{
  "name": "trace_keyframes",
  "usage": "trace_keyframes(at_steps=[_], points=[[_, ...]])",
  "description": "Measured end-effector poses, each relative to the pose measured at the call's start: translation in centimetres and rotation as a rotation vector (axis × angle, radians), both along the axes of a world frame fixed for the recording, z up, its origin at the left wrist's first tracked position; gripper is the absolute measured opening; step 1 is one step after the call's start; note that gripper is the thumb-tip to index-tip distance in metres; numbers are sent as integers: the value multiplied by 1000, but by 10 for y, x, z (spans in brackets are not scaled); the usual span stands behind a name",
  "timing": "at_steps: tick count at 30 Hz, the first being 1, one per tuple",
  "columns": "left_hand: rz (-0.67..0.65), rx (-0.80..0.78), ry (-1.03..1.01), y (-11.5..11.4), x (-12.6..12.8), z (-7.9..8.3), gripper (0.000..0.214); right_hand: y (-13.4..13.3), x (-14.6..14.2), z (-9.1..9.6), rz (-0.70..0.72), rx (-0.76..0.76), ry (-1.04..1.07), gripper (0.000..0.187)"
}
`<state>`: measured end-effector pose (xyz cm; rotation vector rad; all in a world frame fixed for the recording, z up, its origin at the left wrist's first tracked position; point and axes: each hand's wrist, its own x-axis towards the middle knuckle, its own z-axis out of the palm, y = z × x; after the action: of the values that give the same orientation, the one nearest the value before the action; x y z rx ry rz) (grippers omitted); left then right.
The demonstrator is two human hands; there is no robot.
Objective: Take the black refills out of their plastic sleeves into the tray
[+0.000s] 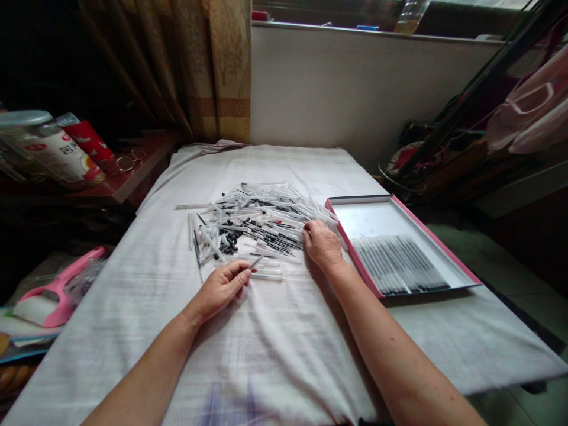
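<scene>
A heap of clear pen barrels, black refills and small black caps (pixel 252 222) lies in the middle of a table under a white cloth (pixel 284 331). My left hand (pixel 222 289) rests on the cloth in front of the heap and pinches a thin pen part (pixel 256 262) between thumb and fingers. My right hand (pixel 322 244) lies knuckles up at the heap's right edge, its fingertips curled into the pens; what they grip is hidden. Just right of it sits a pink-edged shallow box (pixel 437 251) with a neat row of pens (pixel 399 272).
A low wooden shelf at the left holds jars and a red packet (pixel 66 154), with glasses (pixel 128 161) beside them. A pink-handled tool (pixel 53 296) lies lower left. A curtain (pixel 208 65) and white wall stand behind; a dark rack (pixel 465 106) and clutter fill the right.
</scene>
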<state>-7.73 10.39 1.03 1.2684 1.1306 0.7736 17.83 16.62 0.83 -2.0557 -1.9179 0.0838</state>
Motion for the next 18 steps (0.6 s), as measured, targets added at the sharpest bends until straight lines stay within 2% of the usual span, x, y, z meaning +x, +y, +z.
trace_keyframes(at_steps=[3,7,11,14,18], points=[[2,17,1,0,0,-1,43,-10,0,5,-8,45,139,22],[16,70,20,0,1,-5,40,-33,-6,6,160,89,587,19],[28,197,126,-2,2,-9,31,-55,-19,0,293,-63,1002,23],[5,313,198,-2,3,-9,26,-62,-26,-1,358,-171,1075,22],[-24,355,237,-2,3,-8,26,-62,-28,0,377,-165,1078,21]])
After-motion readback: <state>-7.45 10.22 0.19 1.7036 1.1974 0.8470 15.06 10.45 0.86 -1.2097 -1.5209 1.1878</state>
